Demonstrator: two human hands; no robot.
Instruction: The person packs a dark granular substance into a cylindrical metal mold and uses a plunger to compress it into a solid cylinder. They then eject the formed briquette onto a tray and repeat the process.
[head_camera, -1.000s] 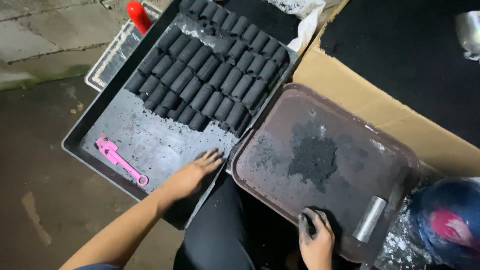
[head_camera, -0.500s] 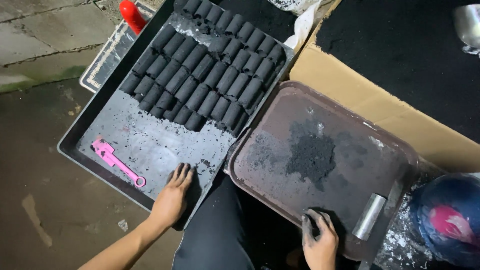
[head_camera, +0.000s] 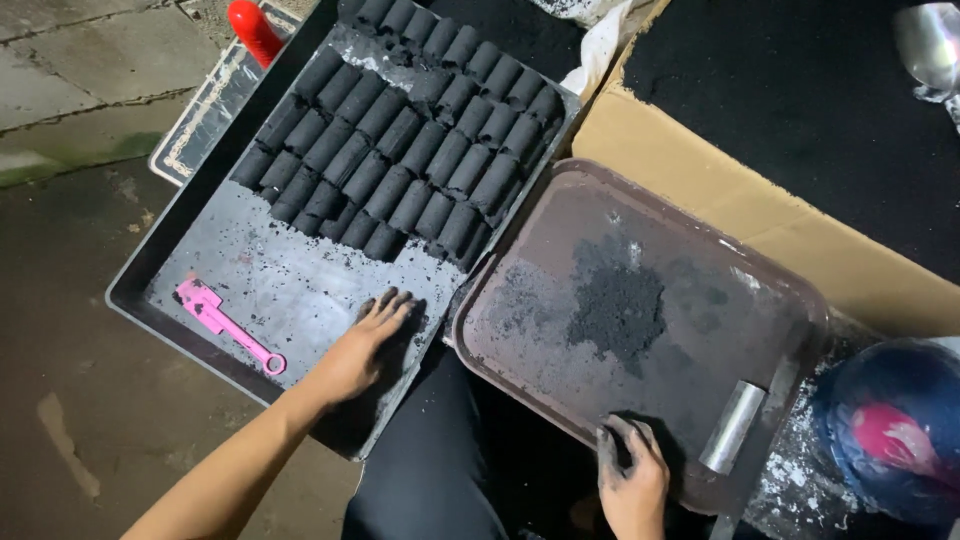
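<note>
I record my left hand (head_camera: 362, 345) lying palm down on the bare floor of the grey metal tray (head_camera: 170, 228), fingers extended and slightly spread, gripping nothing. Against the frame half a second ago, this hand has slid forward, toward twelve o'clock and a little toward three: the fingertips now sit deeper into the tray, near its right wall, where earlier they were just past the near rim. The pink tool (head_camera: 227, 325) lies at nine o'clock from this hand, apart from it, its place in the tray unchanged. The rows of black cylindrical briquettes (head_camera: 400, 140) fill the far half of the tray, at twelve o'clock from the hand and well apart from the fingertips; their arrangement matches the earlier frame.

My right hand (head_camera: 632, 475) rests on the near rim of the brown tray (head_camera: 790, 290), blackened fingers curled over the edge; I cannot tell whether it pinches anything. Its position matches the earlier frame. The short metal tube (head_camera: 733, 427) lies at two o'clock from this hand, just beside it, untouched. A patch of black powder (head_camera: 618, 305) sits mid-tray at twelve o'clock.

A cardboard sheet (head_camera: 700, 180) lies beyond the brown tray, and a red object (head_camera: 250, 28) stands at the grey tray's far left.
</note>
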